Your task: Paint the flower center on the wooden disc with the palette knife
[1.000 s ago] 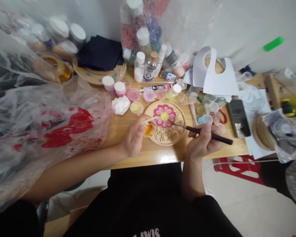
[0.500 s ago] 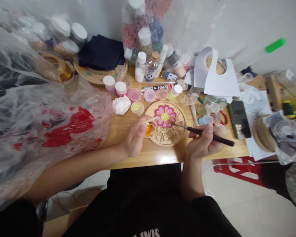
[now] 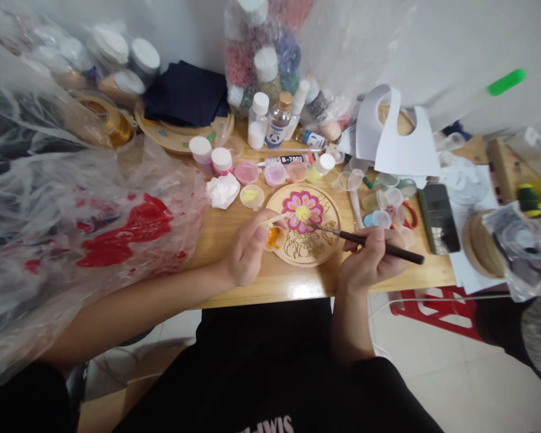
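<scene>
A round wooden disc [image 3: 327,246] lies on the table, carrying a carved flower [image 3: 303,211] in pink and magenta with a yellow centre; the carved lines below it are bare wood. My left hand [image 3: 247,246] is closed at the disc's left edge, pinching a thin pale stick [image 3: 277,220]. Just under those fingers is a small clear cup of orange paint [image 3: 275,238]; whether they grip it too is unclear. In my right hand [image 3: 372,257] is a dark-handled palette knife [image 3: 365,240], its thin metal end pointing left at the flower's lower petals.
Small cups of pink paint [image 3: 246,172] and yellow paint [image 3: 251,196], crumpled tissue [image 3: 223,191] and a glue tube [image 3: 291,159] sit behind the disc. Bottles [image 3: 278,120] stand further back. A phone [image 3: 439,218] lies right; red-stained plastic sheeting [image 3: 130,240] covers the left.
The palette knife's tip has shifted slightly left over the lower petals, and my right hand has moved a little with it. My left hand looks still.
</scene>
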Demonstrator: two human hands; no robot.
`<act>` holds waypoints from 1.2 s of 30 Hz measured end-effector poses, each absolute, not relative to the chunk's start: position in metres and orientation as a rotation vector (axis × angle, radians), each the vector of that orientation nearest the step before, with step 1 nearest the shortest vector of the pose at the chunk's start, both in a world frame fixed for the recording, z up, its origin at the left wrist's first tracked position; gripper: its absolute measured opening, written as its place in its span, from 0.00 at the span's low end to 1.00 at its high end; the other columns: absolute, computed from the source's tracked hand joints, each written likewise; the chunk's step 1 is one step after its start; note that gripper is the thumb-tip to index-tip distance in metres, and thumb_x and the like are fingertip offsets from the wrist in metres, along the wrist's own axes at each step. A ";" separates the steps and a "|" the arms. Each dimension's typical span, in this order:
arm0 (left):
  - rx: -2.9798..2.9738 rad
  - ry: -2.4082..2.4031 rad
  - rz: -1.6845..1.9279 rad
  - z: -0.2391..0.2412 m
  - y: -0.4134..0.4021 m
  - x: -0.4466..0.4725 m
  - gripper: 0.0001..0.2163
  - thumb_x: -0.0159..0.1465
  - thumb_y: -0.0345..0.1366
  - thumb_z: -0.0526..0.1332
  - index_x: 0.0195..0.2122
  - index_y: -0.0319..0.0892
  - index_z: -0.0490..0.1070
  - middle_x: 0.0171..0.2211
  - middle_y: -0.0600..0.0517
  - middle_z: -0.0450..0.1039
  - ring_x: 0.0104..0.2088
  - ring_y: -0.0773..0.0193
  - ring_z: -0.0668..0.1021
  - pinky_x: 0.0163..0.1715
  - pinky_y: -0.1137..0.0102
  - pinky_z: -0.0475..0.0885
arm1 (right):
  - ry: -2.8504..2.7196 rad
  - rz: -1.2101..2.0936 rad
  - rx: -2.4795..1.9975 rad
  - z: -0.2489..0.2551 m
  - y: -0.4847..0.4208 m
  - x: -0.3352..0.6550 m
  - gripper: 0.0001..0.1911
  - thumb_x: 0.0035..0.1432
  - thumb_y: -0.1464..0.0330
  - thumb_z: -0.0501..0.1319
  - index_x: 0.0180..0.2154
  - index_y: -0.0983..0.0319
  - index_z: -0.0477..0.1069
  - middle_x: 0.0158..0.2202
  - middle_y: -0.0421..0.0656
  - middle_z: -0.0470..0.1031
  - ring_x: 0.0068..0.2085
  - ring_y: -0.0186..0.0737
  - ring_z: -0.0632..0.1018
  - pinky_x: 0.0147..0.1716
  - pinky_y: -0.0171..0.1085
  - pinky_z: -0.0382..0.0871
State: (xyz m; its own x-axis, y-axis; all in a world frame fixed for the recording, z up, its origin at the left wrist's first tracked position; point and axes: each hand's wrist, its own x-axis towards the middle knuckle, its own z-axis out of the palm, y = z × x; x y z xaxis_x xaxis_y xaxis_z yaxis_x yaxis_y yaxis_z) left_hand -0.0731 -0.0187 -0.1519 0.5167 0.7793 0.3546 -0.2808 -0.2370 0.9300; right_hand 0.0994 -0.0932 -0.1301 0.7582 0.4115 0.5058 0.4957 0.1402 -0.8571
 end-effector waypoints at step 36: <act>1.501 0.478 1.047 -0.151 -0.019 -0.073 0.26 0.74 0.56 0.42 0.41 0.42 0.72 0.36 0.49 0.74 0.38 0.59 0.77 0.40 0.62 0.70 | -0.760 -0.109 -1.492 -0.131 -0.091 0.098 0.15 0.60 0.65 0.59 0.21 0.59 0.66 0.14 0.31 0.62 0.14 0.28 0.65 0.14 0.32 0.57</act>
State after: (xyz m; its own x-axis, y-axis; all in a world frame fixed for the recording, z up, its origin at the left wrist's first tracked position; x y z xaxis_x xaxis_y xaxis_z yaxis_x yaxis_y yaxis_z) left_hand -0.0735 -0.0189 -0.1511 0.5128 0.7892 0.3381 -0.2620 -0.2311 0.9370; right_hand 0.0978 -0.0915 -0.1306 0.7685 0.3811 0.5140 0.5102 0.1199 -0.8517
